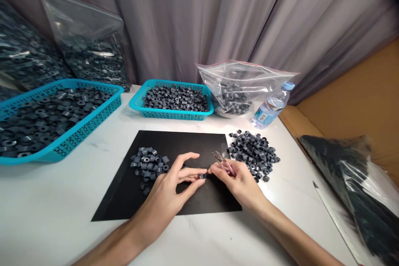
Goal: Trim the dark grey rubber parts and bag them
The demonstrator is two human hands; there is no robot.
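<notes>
On the black mat (199,141), my left hand (170,187) pinches a small dark grey ring-shaped piece (202,176) between thumb and fingers, its index finger raised. My right hand (241,181) is closed around small pink-handled scissors (227,165), whose metal tips point up and to the left, away from the piece. The right thumb and index fingertip come close to the left fingertips; whether they touch the piece cannot be told. A pile of grey pieces (149,164) lies on the mat left of my left hand. Another pile (254,151) spreads beside my right hand.
Blue baskets (90,122) (174,113) full of grey pieces stand left and behind. Clear zip bags (90,56) (232,87) hold more. A water bottle (271,108) stands at the back right. Dark bagged material (346,183) lies beyond the table's right edge.
</notes>
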